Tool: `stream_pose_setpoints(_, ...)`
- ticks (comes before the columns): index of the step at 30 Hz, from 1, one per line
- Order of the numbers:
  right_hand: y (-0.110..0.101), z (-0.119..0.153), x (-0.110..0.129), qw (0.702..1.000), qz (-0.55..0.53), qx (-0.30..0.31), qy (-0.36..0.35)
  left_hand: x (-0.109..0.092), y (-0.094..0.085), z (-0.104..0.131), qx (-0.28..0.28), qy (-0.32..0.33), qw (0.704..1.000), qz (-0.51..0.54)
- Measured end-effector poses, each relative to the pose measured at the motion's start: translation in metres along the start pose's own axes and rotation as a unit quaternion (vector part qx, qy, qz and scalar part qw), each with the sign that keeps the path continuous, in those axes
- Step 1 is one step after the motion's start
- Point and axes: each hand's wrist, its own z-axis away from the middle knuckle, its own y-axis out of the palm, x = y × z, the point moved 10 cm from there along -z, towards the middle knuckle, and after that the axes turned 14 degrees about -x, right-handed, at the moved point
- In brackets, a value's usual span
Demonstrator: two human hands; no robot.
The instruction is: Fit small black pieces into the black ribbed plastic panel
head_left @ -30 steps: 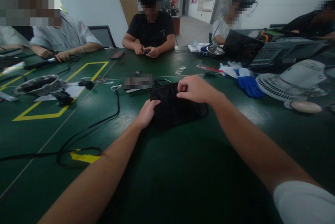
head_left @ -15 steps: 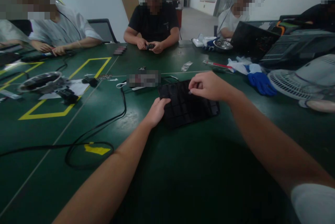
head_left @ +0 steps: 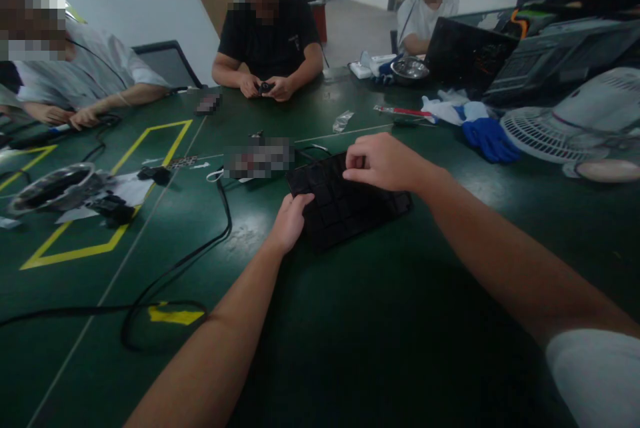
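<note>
A flat black tray (head_left: 345, 215), divided into square compartments, lies slightly turned on the green table. My left hand (head_left: 291, 220) grips its left edge, thumb on top and the other fingers hidden at the side or below. Over the tray's far edge, my right hand (head_left: 375, 161) has its fingers curled together in a pinch. Whatever may be between those fingertips is too small and dark to make out. The compartments are too dim to show what lies in them.
Beyond the tray sit a blurred-out object (head_left: 260, 158) and a black cable (head_left: 227, 205). A metal ring-shaped part (head_left: 55, 188) lies left. To the right are blue gloves (head_left: 490, 141), a white fan (head_left: 540, 135) and a black laptop (head_left: 465, 58). Several people sit around the table.
The camera view has swung a little to the right, so most things appear further left. My right hand stays pinched over the tray's far part; my left keeps its hold.
</note>
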Motion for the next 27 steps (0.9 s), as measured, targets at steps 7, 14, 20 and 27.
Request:
stream_pose_setpoints(7, 0.002, -0.002, 0.002, 0.999, 0.013, 0.033, 0.016, 0.015, -0.008, -0.009, -0.036, -0.039, 0.997, 0.058)
stream_pose_setpoints(14, 0.002, -0.005, 0.001, 0.999, -0.005, 0.033, 0.03, 0.007, -0.004, -0.003, -0.014, -0.074, 0.993, 0.092)
stream_pose_setpoints(20, 0.004, -0.009, -0.002, 0.996, -0.041, 0.056, 0.056, -0.002, -0.01, 0.009, -0.061, -0.122, 0.986, 0.091)
stream_pose_setpoints(27, 0.007, -0.01, 0.0, 0.995, -0.069, 0.058, 0.035, 0.0, -0.018, 0.011, -0.111, -0.157, 0.976, 0.098)
